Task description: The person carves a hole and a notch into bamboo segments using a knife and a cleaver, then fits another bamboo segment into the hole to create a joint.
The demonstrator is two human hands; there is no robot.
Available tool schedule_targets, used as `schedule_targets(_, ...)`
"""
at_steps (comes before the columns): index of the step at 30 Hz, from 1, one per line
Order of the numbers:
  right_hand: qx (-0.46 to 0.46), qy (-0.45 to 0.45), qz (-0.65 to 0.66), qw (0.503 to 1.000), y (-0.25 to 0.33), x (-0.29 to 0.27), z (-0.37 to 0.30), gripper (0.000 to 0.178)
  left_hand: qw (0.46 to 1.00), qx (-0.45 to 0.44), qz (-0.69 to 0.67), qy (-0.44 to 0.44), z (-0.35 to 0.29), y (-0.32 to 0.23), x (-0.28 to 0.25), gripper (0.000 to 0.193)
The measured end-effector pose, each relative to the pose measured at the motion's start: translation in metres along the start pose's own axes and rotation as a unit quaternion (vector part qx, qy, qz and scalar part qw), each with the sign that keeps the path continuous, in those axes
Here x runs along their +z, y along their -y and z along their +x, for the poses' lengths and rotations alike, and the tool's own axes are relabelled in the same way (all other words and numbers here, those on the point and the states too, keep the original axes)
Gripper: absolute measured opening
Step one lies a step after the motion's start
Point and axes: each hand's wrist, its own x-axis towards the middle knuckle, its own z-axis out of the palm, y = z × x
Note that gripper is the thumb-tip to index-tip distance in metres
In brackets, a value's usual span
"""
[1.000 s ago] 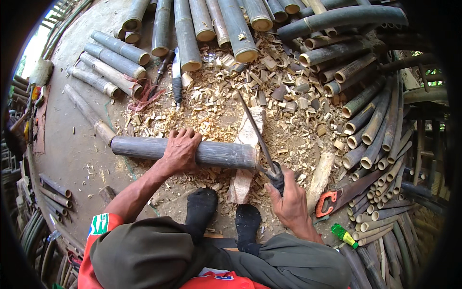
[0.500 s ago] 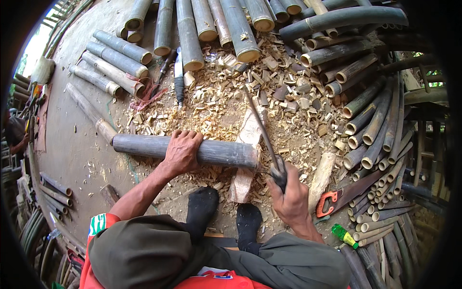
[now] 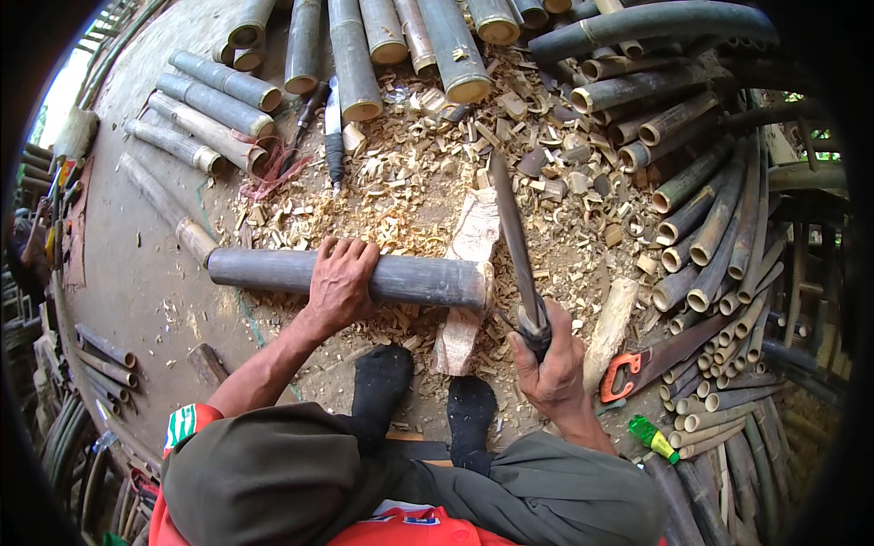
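My left hand [image 3: 342,284] is wrapped over the top of a thick dark bamboo tube [image 3: 428,279], which lies sideways in front of my feet. The tube's right end, with a pale cut rim, rests across a whitish wooden block [image 3: 473,223]. In my right hand [image 3: 553,364] is the dark wrapped handle of a machete [image 3: 512,227]. Its long blade points up and away, just right of the tube's end and apart from it. Wood chips [image 3: 401,214] are spread around the block.
Bamboo tubes lie in rows at the far side [image 3: 355,64], far left [image 3: 223,86] and right [image 3: 719,218]. An orange-handled saw [image 3: 622,375], a pale log [image 3: 612,328] and a green bottle [image 3: 652,437] lie at right. A dark-handled blade [image 3: 333,136] lies beyond the tube.
The machete has turned so that more of its blade's flat side shows, and its tip has swung slightly right. My left hand still grips the tube in about the same place.
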Motion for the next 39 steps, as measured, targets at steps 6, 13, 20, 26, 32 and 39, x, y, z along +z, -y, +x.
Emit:
schedule_targets(6, 0.194, 0.200, -0.142, 0.950, -0.077, 0.029, -0.021, 0.026, 1.000, 0.002, 0.022, -0.014, -0.002, -0.005, 0.001, 0.061)
schedule_targets(13, -0.028, -0.007, -0.032, 0.999, 0.003, 0.004, 0.000, 0.032, 0.994, 0.013, 0.036, -0.098, -0.014, -0.002, 0.011, 0.068)
schedule_targets(20, 0.141, 0.138, -0.114, 0.974, -0.065, 0.023, -0.025, 0.027, 0.992, 0.014, 0.058, -0.110, -0.022, -0.006, 0.016, 0.076)
schedule_targets(26, 0.237, 0.010, 0.030, 0.971, -0.049, -0.004, -0.009, 0.038, 0.995, 0.000, 0.056, -0.084, -0.016, -0.007, 0.009, 0.081)
schedule_targets(32, 0.393, -0.153, -0.147, 0.895, -0.140, -0.066, -0.014, 0.048, 0.997, -0.055, -0.010, 0.047, -0.027, 0.008, -0.036, 0.108)
schedule_targets(39, 0.401, -0.181, -0.170, 0.882, -0.256, -0.095, -0.065, 0.056, 0.999, -0.007, 0.046, -0.016, -0.040, 0.054, -0.013, 0.082)
